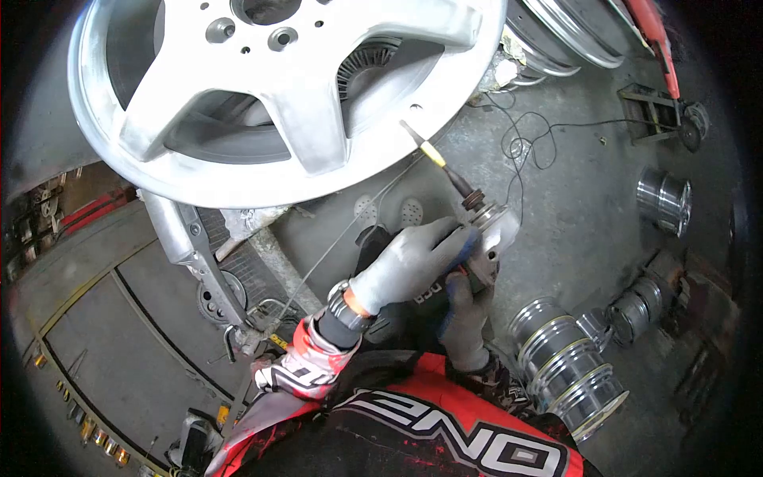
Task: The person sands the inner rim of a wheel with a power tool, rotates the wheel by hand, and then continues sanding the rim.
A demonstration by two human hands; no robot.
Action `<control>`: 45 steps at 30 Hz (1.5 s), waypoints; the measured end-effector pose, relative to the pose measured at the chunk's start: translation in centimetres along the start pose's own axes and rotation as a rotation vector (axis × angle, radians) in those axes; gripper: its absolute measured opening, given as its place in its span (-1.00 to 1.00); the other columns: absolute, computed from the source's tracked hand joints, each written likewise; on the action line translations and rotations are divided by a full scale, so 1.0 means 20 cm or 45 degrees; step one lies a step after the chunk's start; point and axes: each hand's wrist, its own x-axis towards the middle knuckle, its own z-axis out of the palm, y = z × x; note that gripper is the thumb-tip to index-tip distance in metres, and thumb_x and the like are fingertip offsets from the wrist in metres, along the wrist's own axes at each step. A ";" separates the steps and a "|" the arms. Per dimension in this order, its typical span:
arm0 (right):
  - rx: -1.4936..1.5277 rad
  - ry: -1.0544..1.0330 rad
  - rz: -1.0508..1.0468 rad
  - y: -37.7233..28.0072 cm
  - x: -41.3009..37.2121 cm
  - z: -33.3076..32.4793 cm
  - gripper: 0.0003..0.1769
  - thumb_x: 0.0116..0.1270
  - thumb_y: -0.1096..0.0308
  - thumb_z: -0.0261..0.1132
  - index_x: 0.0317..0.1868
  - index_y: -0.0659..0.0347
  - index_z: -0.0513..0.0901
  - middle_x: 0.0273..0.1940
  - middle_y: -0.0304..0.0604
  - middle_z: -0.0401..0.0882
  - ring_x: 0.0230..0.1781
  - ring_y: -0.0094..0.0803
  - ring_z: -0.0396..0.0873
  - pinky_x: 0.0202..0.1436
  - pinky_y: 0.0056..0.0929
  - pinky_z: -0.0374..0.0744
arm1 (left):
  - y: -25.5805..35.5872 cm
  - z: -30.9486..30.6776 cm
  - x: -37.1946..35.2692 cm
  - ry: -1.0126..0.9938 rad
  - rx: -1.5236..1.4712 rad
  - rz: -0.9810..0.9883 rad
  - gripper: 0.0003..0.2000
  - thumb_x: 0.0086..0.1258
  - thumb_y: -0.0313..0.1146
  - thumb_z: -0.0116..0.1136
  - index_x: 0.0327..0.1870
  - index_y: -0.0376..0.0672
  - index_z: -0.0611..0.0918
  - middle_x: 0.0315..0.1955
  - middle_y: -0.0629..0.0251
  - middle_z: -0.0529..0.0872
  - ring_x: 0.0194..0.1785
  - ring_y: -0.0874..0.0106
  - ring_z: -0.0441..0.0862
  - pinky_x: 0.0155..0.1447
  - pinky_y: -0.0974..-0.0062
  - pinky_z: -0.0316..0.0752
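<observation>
Our left fingers (447,241) and right fingers (458,291) clasp a power tool (500,231); beyond them is the wheel (306,131).

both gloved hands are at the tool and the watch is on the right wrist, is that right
Wrong wrist: the head view shows the watch on the left one, behind the left hand. That hand and the right hand are gloved and at the tool.
</observation>
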 end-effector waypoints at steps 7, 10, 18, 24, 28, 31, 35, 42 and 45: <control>-0.125 -0.029 0.143 0.09 -0.07 0.01 -0.08 0.35 0.40 0.54 0.60 0.28 0.19 0.42 -0.03 0.45 0.41 -0.26 0.48 0.49 -0.25 0.48 | 0.01 -0.03 -0.11 0.107 0.010 0.010 -0.68 0.43 -0.47 0.17 0.18 -0.29 0.58 -0.03 -0.04 0.64 -0.11 -0.04 0.72 -0.09 0.18 0.66; 0.003 -0.037 0.015 0.13 -0.13 0.06 -0.06 0.35 0.36 0.55 0.60 0.29 0.19 0.42 -0.02 0.45 0.42 -0.25 0.48 0.50 -0.23 0.48 | 0.09 -0.08 -0.20 -0.025 -0.049 -0.270 -0.77 0.67 -0.33 -0.01 0.06 -0.34 0.57 0.00 -0.13 0.63 -0.03 -0.16 0.63 0.04 0.12 0.57; -0.002 -0.063 0.094 0.03 -0.04 -0.02 -0.05 0.33 0.31 0.60 0.58 0.28 0.23 0.40 -0.04 0.47 0.40 -0.24 0.51 0.48 -0.19 0.50 | 0.04 -0.01 -0.06 0.040 -0.033 -0.097 -0.72 0.46 -0.41 0.11 0.11 -0.34 0.55 -0.01 -0.13 0.63 -0.02 -0.17 0.65 0.03 0.11 0.60; 0.017 -0.090 0.036 0.10 -0.08 0.00 -0.02 0.31 0.34 0.59 0.59 0.29 0.18 0.38 -0.03 0.47 0.37 -0.25 0.52 0.47 -0.20 0.51 | 0.07 -0.04 -0.13 -0.001 -0.031 -0.103 -0.76 0.50 -0.43 0.08 0.08 -0.36 0.56 -0.05 -0.13 0.62 -0.03 -0.17 0.65 0.04 0.12 0.59; -0.018 -0.132 0.024 0.03 -0.09 0.03 -0.02 0.32 0.38 0.55 0.60 0.30 0.15 0.39 0.00 0.46 0.38 -0.25 0.52 0.48 -0.20 0.50 | 0.11 -0.01 -0.17 0.134 0.009 -0.190 -0.78 0.51 -0.43 0.08 0.06 -0.33 0.56 -0.06 -0.13 0.61 -0.06 -0.19 0.63 0.03 0.11 0.58; -0.083 -0.188 0.078 0.01 -0.01 -0.04 -0.04 0.32 0.40 0.52 0.60 0.29 0.15 0.40 -0.02 0.46 0.39 -0.25 0.51 0.49 -0.20 0.49 | 0.08 0.00 -0.09 0.127 -0.038 -0.157 -0.79 0.56 -0.39 0.08 0.07 -0.32 0.56 -0.03 -0.13 0.63 -0.05 -0.18 0.65 0.07 0.08 0.57; -0.023 -0.030 -0.032 -0.02 0.06 -0.08 -0.09 0.33 0.38 0.52 0.58 0.24 0.21 0.37 -0.07 0.48 0.33 -0.30 0.53 0.44 -0.25 0.52 | 0.06 0.03 0.07 0.051 -0.128 -0.146 -0.69 0.64 -0.24 0.07 0.13 -0.34 0.58 -0.05 -0.12 0.68 -0.04 -0.07 0.70 0.12 0.15 0.57; -0.090 -0.098 -0.050 0.02 0.05 -0.07 -0.13 0.36 0.34 0.51 0.56 0.23 0.24 0.35 -0.10 0.50 0.30 -0.34 0.53 0.39 -0.26 0.54 | 0.07 -0.03 0.00 -0.009 -0.165 -0.195 -0.69 0.65 -0.27 0.05 0.16 -0.34 0.58 -0.03 -0.14 0.70 0.00 -0.05 0.71 0.11 0.20 0.59; -0.075 -0.142 -0.008 -0.01 -0.01 -0.03 -0.16 0.37 0.36 0.50 0.55 0.23 0.25 0.34 -0.10 0.50 0.30 -0.34 0.53 0.39 -0.27 0.54 | 0.05 0.01 -0.06 0.112 -0.018 -0.065 -0.72 0.53 -0.39 0.12 0.18 -0.29 0.58 -0.03 -0.09 0.68 -0.06 -0.03 0.73 0.00 0.19 0.64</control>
